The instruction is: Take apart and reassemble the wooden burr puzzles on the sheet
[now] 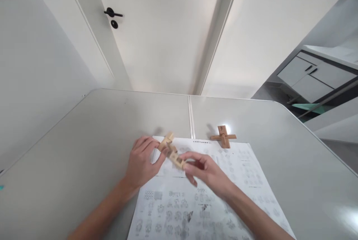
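My left hand point(143, 160) is closed on a small cluster of interlocked wooden puzzle pieces point(168, 138), held over the top left part of a printed sheet point(165, 180). Between thumb and fingers, my right hand point(203, 167) pinches the end of a notched wooden puzzle piece point(176, 159). This piece slants down to the right, and its upper end meets or overlaps the cluster; whether the two are joined is unclear. Slight blur covers both hands. Behind them, a cross-shaped wooden assembly point(223, 136) with a dark mark stands at the sheet's top edge.
The sheet carries rows of small diagrams and lies on a pale grey table point(92, 150) with a seam point(191, 115) across it. Beyond the table's far edge is a white door point(156, 27) with a black handle point(113, 12). A white cabinet point(316, 72) stands at the right.
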Available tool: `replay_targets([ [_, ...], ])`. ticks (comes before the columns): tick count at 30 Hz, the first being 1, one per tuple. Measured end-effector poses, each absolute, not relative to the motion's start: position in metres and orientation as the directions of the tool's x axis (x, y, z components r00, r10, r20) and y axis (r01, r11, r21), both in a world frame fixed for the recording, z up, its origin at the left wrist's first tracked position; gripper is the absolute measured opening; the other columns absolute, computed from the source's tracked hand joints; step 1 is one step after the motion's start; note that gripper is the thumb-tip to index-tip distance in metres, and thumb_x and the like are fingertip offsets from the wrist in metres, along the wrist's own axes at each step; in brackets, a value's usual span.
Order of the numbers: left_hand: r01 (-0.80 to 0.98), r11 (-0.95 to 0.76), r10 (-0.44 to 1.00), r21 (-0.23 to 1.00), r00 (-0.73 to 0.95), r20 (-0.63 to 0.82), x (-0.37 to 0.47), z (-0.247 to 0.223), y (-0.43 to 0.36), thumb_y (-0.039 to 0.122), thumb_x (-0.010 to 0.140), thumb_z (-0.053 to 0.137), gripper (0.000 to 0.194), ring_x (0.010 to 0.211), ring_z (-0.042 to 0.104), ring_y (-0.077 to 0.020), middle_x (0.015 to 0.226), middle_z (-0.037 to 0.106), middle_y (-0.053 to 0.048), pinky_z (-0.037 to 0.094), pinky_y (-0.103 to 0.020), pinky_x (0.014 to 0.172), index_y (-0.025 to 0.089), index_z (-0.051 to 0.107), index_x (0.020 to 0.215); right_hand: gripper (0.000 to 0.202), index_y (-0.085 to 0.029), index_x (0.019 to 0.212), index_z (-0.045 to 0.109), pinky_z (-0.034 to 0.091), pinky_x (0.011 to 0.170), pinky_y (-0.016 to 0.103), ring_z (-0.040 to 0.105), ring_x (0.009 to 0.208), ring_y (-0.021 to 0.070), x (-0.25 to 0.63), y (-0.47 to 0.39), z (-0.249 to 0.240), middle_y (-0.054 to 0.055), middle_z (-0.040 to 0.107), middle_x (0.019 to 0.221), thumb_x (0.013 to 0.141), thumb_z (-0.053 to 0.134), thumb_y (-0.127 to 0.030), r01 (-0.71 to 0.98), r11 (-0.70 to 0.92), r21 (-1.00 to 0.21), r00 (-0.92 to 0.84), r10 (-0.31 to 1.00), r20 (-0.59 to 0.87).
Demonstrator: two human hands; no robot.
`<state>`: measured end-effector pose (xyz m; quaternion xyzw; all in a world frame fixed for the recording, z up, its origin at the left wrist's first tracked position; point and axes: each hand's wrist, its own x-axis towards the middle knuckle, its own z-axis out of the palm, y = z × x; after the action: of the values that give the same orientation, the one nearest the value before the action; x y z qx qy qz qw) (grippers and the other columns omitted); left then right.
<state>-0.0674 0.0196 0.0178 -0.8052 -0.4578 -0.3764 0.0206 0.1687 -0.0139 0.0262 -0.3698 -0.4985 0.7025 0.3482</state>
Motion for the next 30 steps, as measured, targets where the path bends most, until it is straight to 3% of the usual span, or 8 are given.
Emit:
replay_targets([
  [3, 0.842, -0.508, 0.705, 0.184, 0.283, 0.65, -0.075, 0.015, 0.023, 0.024, 0.091, 0.068, 0.018, 0.081, 0.064, -0.0244, 0.075, 0.069, -0.001, 0.048, -0.041, 0.079, 0.023, 0.055, 0.078, 0.036, -0.021, 0.106, 0.071, 0.042, 0.058, 0.028, 0.047, 0.058, 0.0131, 0.168, -0.003, 0.028, -0.004, 0.054, 0.068, 0.092, 0.072, -0.053, 0.008, -0.182, -0.983, -0.229, 0.957, -0.179],
  [7, 0.885, -0.455, 0.719, 0.099, 0.299, 0.628, -0.079, 0.014, 0.024, 0.023, 0.087, 0.069, 0.023, 0.085, 0.065, -0.0263, 0.08, 0.071, -0.003, 0.049, -0.042, 0.079, 0.024, 0.053, 0.07, 0.028, -0.02, 0.1, 0.068, 0.047, 0.062, 0.031, 0.055, 0.067, 0.0169, 0.166, 0.007, 0.015, 0.003, 0.062, 0.086, 0.092, 0.069, -0.047, 0.29, -0.016, -0.957, -0.014, 1.0, -0.021],
  [11, 0.878, -0.47, 0.743, 0.087, 0.34, 0.576, -0.076, 0.01, 0.022, 0.021, 0.085, 0.068, 0.026, 0.088, 0.065, -0.0265, 0.085, 0.072, -0.004, 0.049, -0.043, 0.082, 0.023, 0.052, 0.065, 0.012, -0.021, 0.097, 0.065, 0.049, 0.063, 0.032, 0.057, 0.063, 0.0157, 0.159, 0.01, -0.006, 0.004, 0.063, 0.09, 0.093, 0.064, -0.033, 0.544, 0.132, -0.829, -0.012, 0.989, 0.149],
  [15, 0.874, -0.477, 0.778, 0.098, 0.367, 0.51, -0.072, 0.005, 0.019, 0.025, 0.085, 0.068, 0.031, 0.09, 0.064, -0.0268, 0.088, 0.071, -0.006, 0.049, -0.043, 0.083, 0.022, 0.048, 0.062, 0.01, -0.022, 0.098, 0.063, 0.046, 0.059, 0.029, 0.06, 0.061, 0.0145, 0.149, 0.014, -0.015, 0.003, 0.064, 0.092, 0.095, 0.062, -0.031, 0.669, 0.182, -0.721, -0.026, 0.975, 0.222],
  [21, 0.846, -0.499, 0.82, 0.188, 0.391, 0.418, -0.072, 0.005, 0.02, 0.029, 0.083, 0.07, 0.031, 0.091, 0.064, -0.0254, 0.088, 0.066, -0.004, 0.049, -0.042, 0.086, 0.023, 0.044, 0.068, 0.01, -0.023, 0.106, 0.062, 0.044, 0.055, 0.029, 0.065, 0.064, 0.0169, 0.137, 0.018, -0.012, 0.003, 0.069, 0.097, 0.1, 0.059, -0.03, 0.718, 0.295, -0.63, -0.175, 0.953, 0.247],
  [25, 0.855, -0.46, 0.852, 0.239, 0.35, 0.39, -0.076, 0.001, 0.023, 0.041, 0.082, 0.077, 0.036, 0.086, 0.062, -0.0253, 0.085, 0.059, -0.003, 0.052, -0.041, 0.081, 0.024, 0.045, 0.079, 0.015, -0.024, 0.117, 0.061, 0.051, 0.06, 0.032, 0.067, 0.069, 0.0176, 0.148, 0.013, -0.004, 0.004, 0.07, 0.103, 0.104, 0.056, -0.03, 0.654, 0.368, -0.66, -0.295, 0.929, 0.225],
  [30, 0.851, -0.423, 0.88, 0.31, 0.304, 0.366, -0.077, -0.006, 0.025, 0.046, 0.077, 0.086, 0.057, 0.114, 0.06, -0.0325, 0.121, 0.061, -0.011, 0.053, -0.047, 0.096, 0.022, 0.051, 0.115, 0.016, -0.025, 0.118, 0.062, 0.055, 0.061, 0.031, 0.067, 0.075, 0.018, 0.194, -0.004, 0.015, 0.006, 0.07, 0.103, 0.107, 0.05, -0.026, 0.562, 0.441, -0.7, -0.351, 0.893, 0.28],
])
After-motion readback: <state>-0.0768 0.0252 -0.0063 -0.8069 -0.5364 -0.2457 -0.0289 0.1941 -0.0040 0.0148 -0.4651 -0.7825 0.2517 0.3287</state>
